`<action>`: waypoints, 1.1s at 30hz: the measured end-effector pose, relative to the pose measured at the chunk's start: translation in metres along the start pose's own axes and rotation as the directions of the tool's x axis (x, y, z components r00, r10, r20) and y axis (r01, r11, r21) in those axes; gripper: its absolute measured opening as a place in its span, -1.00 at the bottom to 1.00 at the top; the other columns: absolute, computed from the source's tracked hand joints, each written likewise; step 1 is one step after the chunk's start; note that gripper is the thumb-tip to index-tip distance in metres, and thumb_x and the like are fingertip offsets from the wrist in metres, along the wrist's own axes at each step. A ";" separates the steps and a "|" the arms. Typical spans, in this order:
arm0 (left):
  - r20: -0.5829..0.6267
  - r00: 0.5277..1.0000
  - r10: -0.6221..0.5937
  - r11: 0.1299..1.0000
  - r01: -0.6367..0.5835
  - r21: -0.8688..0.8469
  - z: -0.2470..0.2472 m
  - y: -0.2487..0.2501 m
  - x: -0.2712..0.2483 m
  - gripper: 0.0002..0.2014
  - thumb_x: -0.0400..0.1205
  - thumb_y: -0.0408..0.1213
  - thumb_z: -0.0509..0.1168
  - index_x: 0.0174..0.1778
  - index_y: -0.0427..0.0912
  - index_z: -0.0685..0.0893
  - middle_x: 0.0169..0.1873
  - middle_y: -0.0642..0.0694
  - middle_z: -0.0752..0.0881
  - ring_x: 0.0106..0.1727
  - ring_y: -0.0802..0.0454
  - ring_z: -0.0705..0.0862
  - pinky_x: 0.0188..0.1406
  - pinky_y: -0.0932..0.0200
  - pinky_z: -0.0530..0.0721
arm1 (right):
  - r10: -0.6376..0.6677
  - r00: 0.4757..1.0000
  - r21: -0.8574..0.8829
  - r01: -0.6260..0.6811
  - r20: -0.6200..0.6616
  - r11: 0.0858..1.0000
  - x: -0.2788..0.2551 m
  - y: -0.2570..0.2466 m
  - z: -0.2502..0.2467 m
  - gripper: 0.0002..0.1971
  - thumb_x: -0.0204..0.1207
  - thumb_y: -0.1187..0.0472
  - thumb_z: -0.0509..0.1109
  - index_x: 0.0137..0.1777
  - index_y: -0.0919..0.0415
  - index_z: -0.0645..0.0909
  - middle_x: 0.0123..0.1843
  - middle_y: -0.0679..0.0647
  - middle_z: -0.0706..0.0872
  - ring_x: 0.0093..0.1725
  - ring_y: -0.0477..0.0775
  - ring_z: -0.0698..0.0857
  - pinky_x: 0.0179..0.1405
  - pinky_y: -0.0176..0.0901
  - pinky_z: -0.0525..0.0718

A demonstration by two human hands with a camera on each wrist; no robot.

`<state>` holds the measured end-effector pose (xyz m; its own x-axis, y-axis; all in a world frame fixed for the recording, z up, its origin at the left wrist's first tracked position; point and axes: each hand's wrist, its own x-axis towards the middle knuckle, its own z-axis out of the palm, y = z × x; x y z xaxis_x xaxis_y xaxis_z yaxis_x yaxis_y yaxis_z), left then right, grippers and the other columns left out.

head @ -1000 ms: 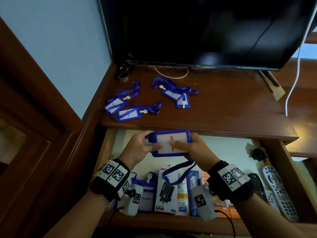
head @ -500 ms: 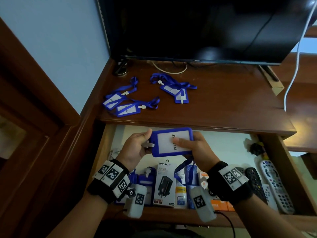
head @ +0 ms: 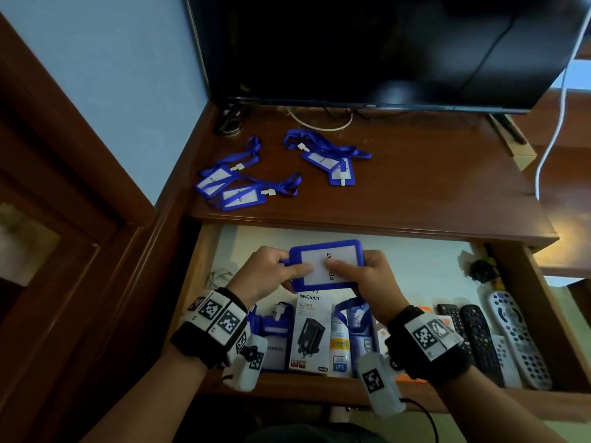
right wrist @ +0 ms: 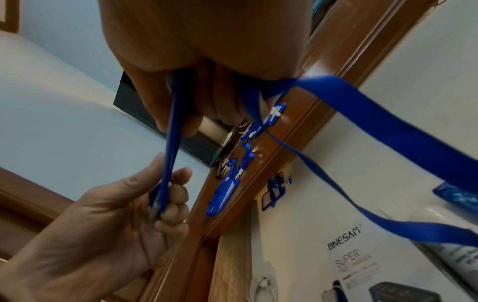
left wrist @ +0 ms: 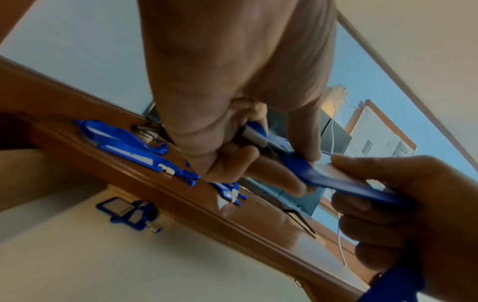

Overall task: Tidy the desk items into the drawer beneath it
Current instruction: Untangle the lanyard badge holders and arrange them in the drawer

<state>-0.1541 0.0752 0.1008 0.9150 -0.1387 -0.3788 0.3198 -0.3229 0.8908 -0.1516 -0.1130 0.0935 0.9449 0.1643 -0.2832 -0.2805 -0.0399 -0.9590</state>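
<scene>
My left hand [head: 270,272] has rejoined my right hand [head: 367,276] pinching the blue badge holder [head: 326,265], thumbs on top, readying it for the drawer [head: 204,251] below

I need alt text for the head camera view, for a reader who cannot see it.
Both hands, left hand and right hand, hold a blue badge holder above the open drawer. Four more badge holders lie on the desk.

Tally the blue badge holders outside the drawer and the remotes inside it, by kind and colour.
blue badge holders on the desktop: 4
blue badge holder held by left hand and right hand: 1
black remotes: 2
white remotes: 2
Total: 9
</scene>
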 end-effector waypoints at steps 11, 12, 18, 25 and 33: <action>-0.293 0.955 -0.036 0.982 -0.021 -0.190 0.002 -0.007 0.009 -0.96 0.56 -0.31 0.42 -0.20 -0.17 0.76 -0.34 -0.11 0.77 -0.40 0.08 0.69 -0.43 0.34 0.64 | -0.020 0.997 -0.158 0.031 0.075 0.987 -0.011 0.006 -0.006 -0.70 0.56 0.21 0.42 -0.40 0.31 0.63 -0.70 -0.13 0.37 -0.65 -0.17 0.24 -0.59 -0.39 0.24; -0.335 0.941 -0.049 0.975 -0.028 -0.221 0.004 -0.009 0.010 -0.96 0.56 -0.31 0.42 -0.18 -0.19 0.76 -0.36 -0.09 0.77 -0.42 0.09 0.68 -0.47 0.37 0.62 | -0.024 0.997 -0.181 0.037 0.073 0.983 -0.010 0.006 -0.007 -0.71 0.56 0.22 0.42 -0.38 0.32 0.64 -0.69 -0.13 0.37 -0.64 -0.16 0.25 -0.58 -0.37 0.25; -0.536 0.836 -0.113 0.973 -0.017 -0.232 0.007 -0.024 0.018 -0.92 0.57 -0.24 0.42 -0.24 -0.10 0.71 -0.22 -0.12 0.79 -0.23 -0.02 0.75 -0.44 0.33 0.67 | 0.129 0.970 -0.273 -0.068 0.209 0.959 -0.010 -0.008 -0.009 -0.77 0.56 0.35 0.31 -0.32 0.30 0.67 -0.57 0.02 0.32 -0.57 -0.05 0.24 -0.51 -0.23 0.22; -0.389 0.894 0.224 0.900 -0.037 0.434 0.023 -0.035 0.014 -0.80 0.56 -0.07 0.38 -0.21 -0.14 0.72 -0.34 -0.02 0.73 -0.28 0.03 0.69 -0.24 0.12 0.65 | 0.091 0.932 -0.088 -0.064 0.351 0.994 -0.012 -0.034 -0.007 -0.66 0.71 0.30 0.15 -0.24 0.41 0.63 -0.59 -0.01 0.23 -0.58 -0.08 0.14 -0.59 -0.31 0.15; 0.229 0.970 0.087 0.902 -0.174 0.395 0.022 -0.038 0.002 -0.82 0.52 -0.14 0.46 -0.08 -0.17 0.78 -0.14 -0.04 0.81 -0.09 0.07 0.75 0.02 -0.02 0.70 | 0.083 0.972 -0.418 0.017 0.221 0.908 0.009 -0.025 -0.041 -0.64 0.65 0.24 0.29 -0.36 0.39 0.63 -0.60 0.07 0.34 -0.57 0.02 0.29 -0.54 -0.18 0.26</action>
<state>-0.1702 0.0662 0.0606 0.8589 -0.3766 -0.3471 0.0321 -0.6368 0.7704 -0.1287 -0.1509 0.1147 0.8576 0.3740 -0.3530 -0.1675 -0.4458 -0.8793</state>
